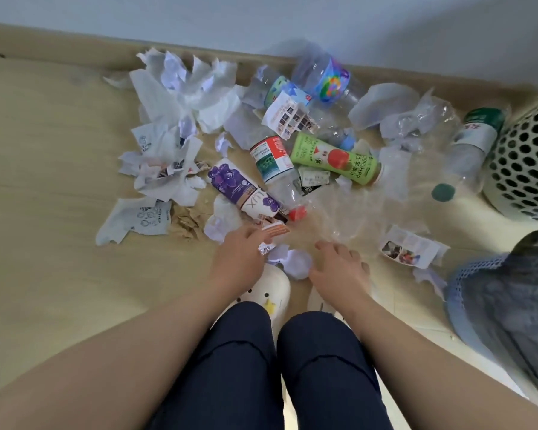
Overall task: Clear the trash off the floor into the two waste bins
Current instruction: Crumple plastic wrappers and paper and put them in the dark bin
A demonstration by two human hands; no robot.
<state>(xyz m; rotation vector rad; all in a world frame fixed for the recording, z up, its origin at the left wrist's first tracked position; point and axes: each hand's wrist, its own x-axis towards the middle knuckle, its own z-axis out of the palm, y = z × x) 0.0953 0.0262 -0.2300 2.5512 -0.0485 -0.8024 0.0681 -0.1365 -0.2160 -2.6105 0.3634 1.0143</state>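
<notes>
Torn paper (168, 125) lay left of my fingers (250, 233). My left hand (239, 254) touched an orange card (275, 230); I could not tell if it gripped. A paper ball (297, 262) sat between my hands. My right hand (339, 266) hung loose. Bottles (336, 162) lay past my fingertips, bins (525, 169) farther right.

Crumpled papers (174, 119) are lying on the floor (44, 150) at left, bottles (277, 162) lying right of them; farther right, the far bin (528, 156) is standing behind the near bin (494, 293).

"LUX" stands on the purple-flowered carton (246, 189); the green apple-juice bottle (336, 158) reads "00% HPP"; the other labels are too blurred to read
</notes>
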